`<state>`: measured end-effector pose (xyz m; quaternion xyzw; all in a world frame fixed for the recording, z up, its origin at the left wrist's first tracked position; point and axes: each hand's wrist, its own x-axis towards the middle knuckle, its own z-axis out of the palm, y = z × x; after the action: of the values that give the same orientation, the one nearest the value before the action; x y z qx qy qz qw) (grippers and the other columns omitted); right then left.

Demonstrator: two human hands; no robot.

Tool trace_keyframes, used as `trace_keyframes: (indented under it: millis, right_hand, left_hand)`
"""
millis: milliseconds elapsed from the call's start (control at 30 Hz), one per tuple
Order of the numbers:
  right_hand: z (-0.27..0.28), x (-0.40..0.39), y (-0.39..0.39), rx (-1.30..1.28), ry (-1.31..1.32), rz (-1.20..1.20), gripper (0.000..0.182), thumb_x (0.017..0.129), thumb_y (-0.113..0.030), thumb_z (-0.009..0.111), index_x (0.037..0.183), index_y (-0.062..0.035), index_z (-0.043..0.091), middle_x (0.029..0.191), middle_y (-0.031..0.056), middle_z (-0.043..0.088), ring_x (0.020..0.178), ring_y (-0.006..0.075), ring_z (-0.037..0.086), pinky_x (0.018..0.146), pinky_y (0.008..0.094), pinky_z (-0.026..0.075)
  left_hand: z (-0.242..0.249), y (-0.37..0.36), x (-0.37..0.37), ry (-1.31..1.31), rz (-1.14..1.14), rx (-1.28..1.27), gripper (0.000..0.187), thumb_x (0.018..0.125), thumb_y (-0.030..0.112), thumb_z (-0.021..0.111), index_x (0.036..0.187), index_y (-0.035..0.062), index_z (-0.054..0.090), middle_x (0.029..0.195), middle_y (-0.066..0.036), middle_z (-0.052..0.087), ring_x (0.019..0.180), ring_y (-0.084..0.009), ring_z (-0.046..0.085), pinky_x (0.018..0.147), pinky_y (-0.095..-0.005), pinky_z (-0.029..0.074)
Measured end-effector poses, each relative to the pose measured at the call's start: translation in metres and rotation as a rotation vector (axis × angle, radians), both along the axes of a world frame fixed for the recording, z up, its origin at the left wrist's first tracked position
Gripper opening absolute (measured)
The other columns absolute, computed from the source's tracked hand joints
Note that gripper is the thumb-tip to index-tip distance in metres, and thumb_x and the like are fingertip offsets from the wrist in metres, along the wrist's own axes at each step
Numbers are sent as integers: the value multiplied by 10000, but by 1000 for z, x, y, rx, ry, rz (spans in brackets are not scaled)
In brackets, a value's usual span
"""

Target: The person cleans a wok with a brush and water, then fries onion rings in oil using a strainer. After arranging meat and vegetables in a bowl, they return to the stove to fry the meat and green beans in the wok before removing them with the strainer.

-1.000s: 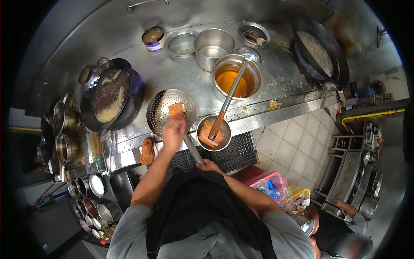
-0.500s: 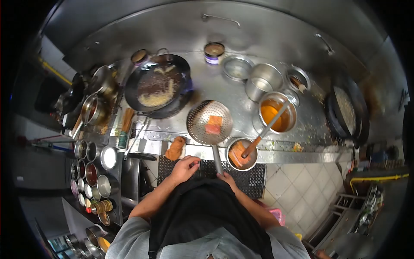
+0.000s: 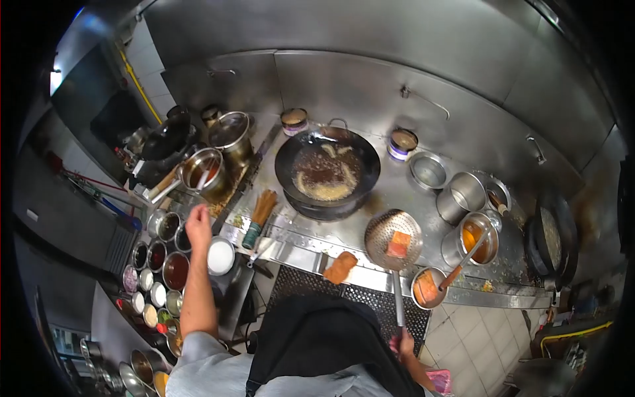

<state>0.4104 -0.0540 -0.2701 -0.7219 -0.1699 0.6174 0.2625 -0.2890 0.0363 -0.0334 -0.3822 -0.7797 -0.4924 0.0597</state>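
My right hand [image 3: 402, 344] is wrapped around the handle of a perforated strainer ladle [image 3: 383, 255], whose bowl rests over the counter. Two pieces of what looks like salmon [image 3: 398, 243] lie in it. My left hand [image 3: 198, 225] reaches out over the seasoning containers at the left, its fingers curled together; whatever they may hold is hidden. Near that hand are a pan of red sauce with a utensil [image 3: 202, 170] and a container of white contents [image 3: 221, 255]. Right of the strainer, a small metal bowl [image 3: 421, 304] holds more orange fish pieces under a wooden-handled ladle [image 3: 456, 270].
A wok [image 3: 291, 182] with bubbling oil sits on the stove at the back. A bamboo brush [image 3: 262, 212] and a brown cloth [image 3: 340, 267] lie near the front edge. At the right are metal pots [image 3: 456, 202], a pot of orange liquid [image 3: 488, 255] and another wok [image 3: 539, 255].
My left hand has moved from beside the strainer handle to the left, over the seasoning containers. The view has swung left. My right hand still grips the strainer ladle.
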Motion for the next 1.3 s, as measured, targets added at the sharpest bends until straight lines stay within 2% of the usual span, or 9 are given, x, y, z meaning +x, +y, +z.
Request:
trace_keyframes:
  millis: [100,200,267,400,667,700,867,1033,1300]
  right_hand:
    - [-36,1,-53,-111,-177,120,524,942,-572,453,957,-89,654,732,119,647,671,250,658,524,372,512]
    - [10,-37,-100,-224,-307,471,525,969,-466,489,1210,-3,544,893,151,666,650,269,656,532,413,546]
    - [21,-65,-117,-119,-322,513,504,969,-443,503,1180,12,559,894,146,670,675,245,652,556,400,539]
    - [86,-132,-121,-140,-407,376,476,964,-406,523,1159,25,578,864,130,675,663,185,634,537,336,495]
    - [36,-131,-153,-198,-455,326,525,945,-407,550,1243,25,555,966,151,696,760,244,668,650,343,523]
    - [3,-117,-160,-93,-505,430,535,945,-406,547,1243,38,551,967,153,696,785,254,669,687,343,523]
    - [-25,-90,-141,-25,-392,516,496,954,-370,544,1225,45,561,975,158,693,832,248,674,738,343,524]
    - [-1,-91,-111,35,-287,332,374,960,-308,551,1099,38,590,855,113,672,701,191,631,618,308,503]
    - [3,-53,-110,-80,-230,262,382,967,-345,546,1110,9,566,817,97,667,618,160,590,505,306,470]
  left_hand:
    - [-35,31,-141,-9,82,-141,357,884,267,642,1113,-7,628,930,-145,678,836,-205,644,765,-332,506]
    - [-89,86,-222,-21,54,-276,505,850,322,663,1244,20,572,949,-127,668,843,-213,647,742,-389,519]
    - [-48,108,-185,-865,14,-276,460,858,283,633,1257,66,559,868,-88,644,763,-183,627,601,-380,506]
    - [-71,155,-203,-1200,-296,-248,95,904,129,467,972,180,511,681,24,508,520,-100,460,422,-268,356]
    - [-32,126,-87,-749,-403,-333,283,888,57,413,1117,129,563,649,14,463,466,-109,416,339,-287,304]
    - [-28,124,-81,-557,-440,-436,340,886,65,434,1193,93,577,739,-74,598,580,-235,576,460,-370,461]
    - [-42,141,-45,-24,-453,-474,350,860,56,478,1196,31,574,1099,-253,632,1077,-407,585,970,-400,436]
    - [-7,125,10,-294,-483,-699,454,843,20,391,1281,-5,509,880,-209,628,540,-272,587,411,-421,462]
    - [-24,142,67,-1093,-503,-619,377,863,40,424,1228,109,486,605,10,464,420,-92,371,385,-273,315]
